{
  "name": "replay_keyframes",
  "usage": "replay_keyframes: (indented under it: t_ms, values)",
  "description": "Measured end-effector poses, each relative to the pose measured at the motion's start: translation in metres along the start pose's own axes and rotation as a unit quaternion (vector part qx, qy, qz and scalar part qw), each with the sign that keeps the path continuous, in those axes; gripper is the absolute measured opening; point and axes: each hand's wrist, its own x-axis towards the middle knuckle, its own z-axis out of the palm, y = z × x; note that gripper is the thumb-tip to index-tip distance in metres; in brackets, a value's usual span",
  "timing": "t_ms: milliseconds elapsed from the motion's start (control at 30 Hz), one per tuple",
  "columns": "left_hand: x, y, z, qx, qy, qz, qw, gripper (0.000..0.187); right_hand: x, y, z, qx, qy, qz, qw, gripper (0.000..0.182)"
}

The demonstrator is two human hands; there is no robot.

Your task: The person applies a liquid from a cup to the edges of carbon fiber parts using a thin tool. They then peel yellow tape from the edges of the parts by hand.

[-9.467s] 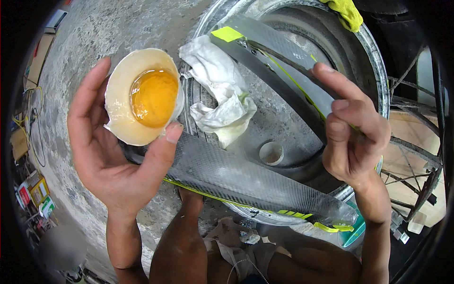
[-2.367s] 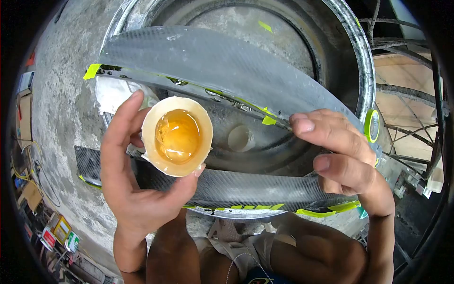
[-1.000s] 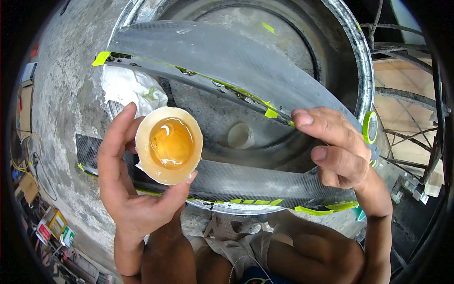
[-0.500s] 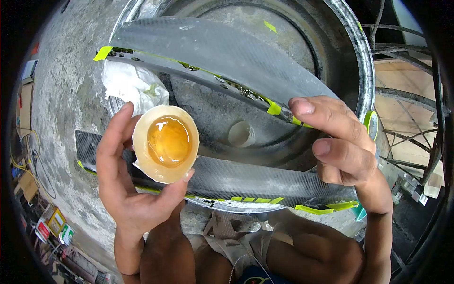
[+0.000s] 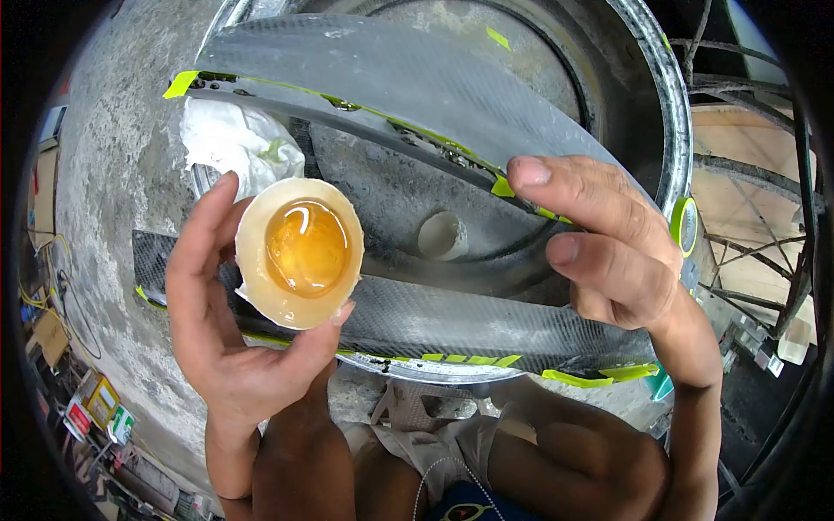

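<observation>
we find the left hand point(image 5: 234, 369) grasping the cup point(image 5: 300, 314) over the lower panel point(image 5: 469, 317), seemingly level lest amber liquid point(image 5: 308, 247) spill; the right hand point(image 5: 617, 247) curls by the upper panel point(image 5: 417, 87), its grip we cannot tell.

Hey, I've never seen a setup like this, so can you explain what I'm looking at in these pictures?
There's no machine here, just a person's two bare hands. The camera is worn on their head and looks forward and down. The left hand holds a pale cup with amber liquid inside. The right hand is by the taped edge of the upper dark panel; I can't tell whether it grips anything. That panel and the lower dark panel lie across a large round rim. A white cloth lies near the upper panel's left end.
</observation>
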Motion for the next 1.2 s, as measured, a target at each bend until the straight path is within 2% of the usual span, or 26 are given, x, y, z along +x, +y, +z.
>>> replay_keyframes:
  t_ms: [400, 567, 600, 667, 700, 767, 900, 967, 1000, 1067, 1200]
  values:
    - [0.001, 0.0, -0.002, 0.003, -0.001, 0.004, 1.0, 0.09, -0.008, -0.011, -0.01, -0.014, -0.025, 0.009, 1.0, 0.029]
    - [0.001, -0.001, -0.001, -0.01, 0.0, 0.003, 1.0, 0.091, -0.014, -0.018, -0.019, -0.039, -0.075, 0.038, 0.996, 0.029]
    - [0.001, -0.001, -0.001, -0.01, 0.0, 0.003, 1.0, 0.091, -0.012, -0.016, -0.015, -0.039, -0.074, 0.038, 0.996, 0.029]
    - [0.001, -0.002, -0.001, -0.007, -0.001, 0.016, 1.0, 0.091, -0.009, -0.01, -0.005, -0.051, 0.013, -0.01, 0.999, 0.02]
    - [0.001, -0.002, -0.001, -0.008, -0.001, 0.016, 1.0, 0.091, -0.009, -0.01, -0.006, -0.051, 0.013, -0.01, 0.999, 0.02]
    - [0.0, -0.001, -0.001, -0.007, -0.001, 0.009, 1.0, 0.091, -0.007, -0.011, -0.008, -0.034, -0.051, 0.026, 0.998, 0.031]
    - [0.0, -0.001, -0.001, -0.002, -0.004, -0.001, 1.0, 0.091, 0.0, -0.008, -0.003, -0.023, -0.033, 0.02, 0.999, 0.032]
    - [0.0, -0.001, -0.001, -0.017, -0.003, 0.001, 1.0, 0.092, 0.005, -0.008, -0.006, -0.028, -0.06, 0.027, 0.997, 0.033]
    - [0.0, -0.001, -0.001, -0.017, -0.003, 0.001, 1.0, 0.092, 0.004, -0.008, -0.004, -0.029, -0.06, 0.027, 0.997, 0.033]
    - [0.001, -0.003, -0.002, -0.034, -0.009, 0.002, 0.999, 0.093, 0.001, -0.005, 0.001, 0.012, 0.001, 0.005, 1.0, 0.032]
    - [0.0, -0.001, -0.001, -0.021, 0.006, -0.013, 1.0, 0.092, -0.003, -0.011, -0.009, -0.001, 0.002, 0.031, 1.0, 0.029]
